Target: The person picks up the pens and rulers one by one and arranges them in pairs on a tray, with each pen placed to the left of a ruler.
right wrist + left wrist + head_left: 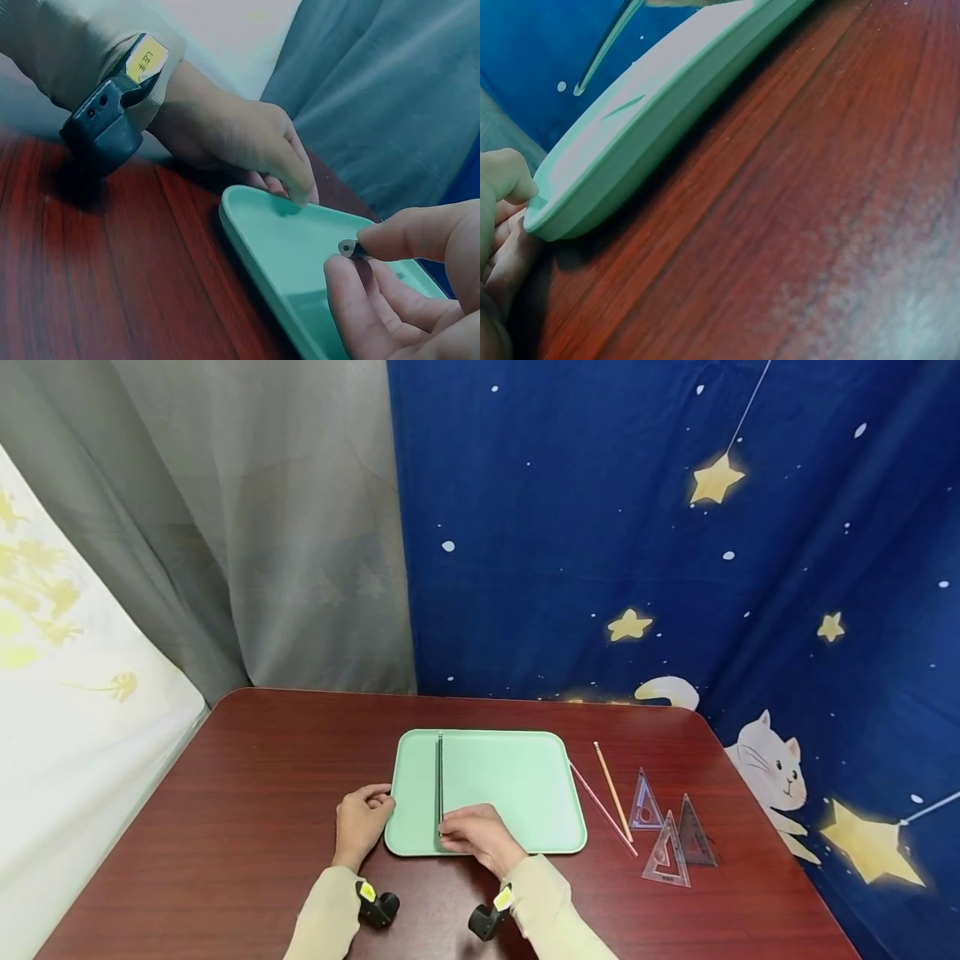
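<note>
the right hand [480, 838] clamped its thumb and fingers on a dark pencil [352, 248], positioned above the left part of the green tray [510, 793]. the left hand [362, 820] pinched the tray's left rim.

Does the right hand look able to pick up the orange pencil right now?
Probably not yet: the right hand pinches a dark pencil, so its grip is taken. Otherwise the way seems free, since nothing covers the orange pencil on the table.

Smooth, matt plastic-looking tray [502, 777]; glossy wood-grained table [300, 760]; see-through plastic set squares [666, 877]; cloth curtain [322, 527].
</note>
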A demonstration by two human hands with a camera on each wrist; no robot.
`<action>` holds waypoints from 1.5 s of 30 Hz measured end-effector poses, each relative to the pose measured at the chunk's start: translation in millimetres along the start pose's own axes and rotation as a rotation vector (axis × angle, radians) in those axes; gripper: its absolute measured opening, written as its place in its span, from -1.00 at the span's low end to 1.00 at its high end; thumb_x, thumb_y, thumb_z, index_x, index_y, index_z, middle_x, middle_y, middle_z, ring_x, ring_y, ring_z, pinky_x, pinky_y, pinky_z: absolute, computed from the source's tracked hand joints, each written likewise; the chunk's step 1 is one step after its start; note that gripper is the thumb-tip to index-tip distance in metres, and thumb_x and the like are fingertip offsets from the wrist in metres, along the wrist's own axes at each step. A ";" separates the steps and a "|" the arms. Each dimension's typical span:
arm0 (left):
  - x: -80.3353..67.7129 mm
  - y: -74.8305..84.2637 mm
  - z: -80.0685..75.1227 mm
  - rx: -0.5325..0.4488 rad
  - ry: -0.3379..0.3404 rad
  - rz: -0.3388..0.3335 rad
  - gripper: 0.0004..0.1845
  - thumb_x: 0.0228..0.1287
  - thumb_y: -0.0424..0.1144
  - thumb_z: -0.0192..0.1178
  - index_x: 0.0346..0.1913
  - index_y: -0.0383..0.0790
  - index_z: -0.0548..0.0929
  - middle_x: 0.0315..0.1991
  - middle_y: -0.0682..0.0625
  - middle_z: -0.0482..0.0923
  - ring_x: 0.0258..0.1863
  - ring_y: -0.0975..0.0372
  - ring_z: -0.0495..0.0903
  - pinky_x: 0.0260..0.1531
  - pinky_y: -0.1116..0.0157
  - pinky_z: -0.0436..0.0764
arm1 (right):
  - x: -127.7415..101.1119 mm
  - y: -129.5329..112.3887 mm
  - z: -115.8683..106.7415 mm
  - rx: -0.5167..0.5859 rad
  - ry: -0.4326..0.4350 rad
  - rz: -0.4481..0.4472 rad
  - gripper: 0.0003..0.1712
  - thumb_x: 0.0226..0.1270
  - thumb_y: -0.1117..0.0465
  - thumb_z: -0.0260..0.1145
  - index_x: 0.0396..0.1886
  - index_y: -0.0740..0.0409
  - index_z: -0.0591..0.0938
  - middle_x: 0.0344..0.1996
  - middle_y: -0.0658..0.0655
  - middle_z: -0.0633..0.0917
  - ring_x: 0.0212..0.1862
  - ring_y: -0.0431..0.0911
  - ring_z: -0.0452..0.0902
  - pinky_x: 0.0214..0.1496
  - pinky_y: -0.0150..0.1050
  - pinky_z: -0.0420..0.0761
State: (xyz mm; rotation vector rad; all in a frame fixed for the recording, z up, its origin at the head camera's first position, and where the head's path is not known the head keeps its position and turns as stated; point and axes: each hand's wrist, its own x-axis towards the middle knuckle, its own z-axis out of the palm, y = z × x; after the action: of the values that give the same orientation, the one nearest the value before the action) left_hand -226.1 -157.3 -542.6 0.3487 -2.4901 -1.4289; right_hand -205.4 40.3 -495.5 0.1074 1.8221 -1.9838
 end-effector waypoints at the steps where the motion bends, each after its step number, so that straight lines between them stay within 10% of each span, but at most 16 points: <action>1: 0.1 0.3 0.1 0.001 -0.002 -0.001 -0.76 0.08 -0.31 0.18 -0.19 -0.22 0.76 -0.63 0.07 0.59 -0.63 0.34 0.47 -0.49 0.40 0.42 | 0.9 -1.0 2.2 -0.008 0.005 0.002 -0.66 0.10 0.50 0.25 -0.11 0.63 0.55 -0.55 0.07 0.65 -0.56 -0.27 0.58 -0.37 -0.39 0.63; 45: 1.1 -4.7 -2.0 0.042 -0.035 0.038 -0.76 0.17 -0.30 0.19 -0.12 -0.21 0.74 -0.58 0.03 0.61 -0.62 0.33 0.45 -0.46 0.40 0.40 | 18.7 4.3 54.5 -0.340 0.188 0.000 -0.93 -0.05 0.53 0.38 -0.58 0.35 0.69 -0.66 0.13 0.65 -0.68 -0.21 0.59 -0.52 -0.33 0.62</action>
State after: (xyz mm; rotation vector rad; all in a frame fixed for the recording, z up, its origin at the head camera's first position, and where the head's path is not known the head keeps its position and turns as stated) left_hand -226.0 -161.6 -545.6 0.2858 -2.5438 -1.3811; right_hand -207.8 -17.3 -499.0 0.1930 2.2508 -1.6815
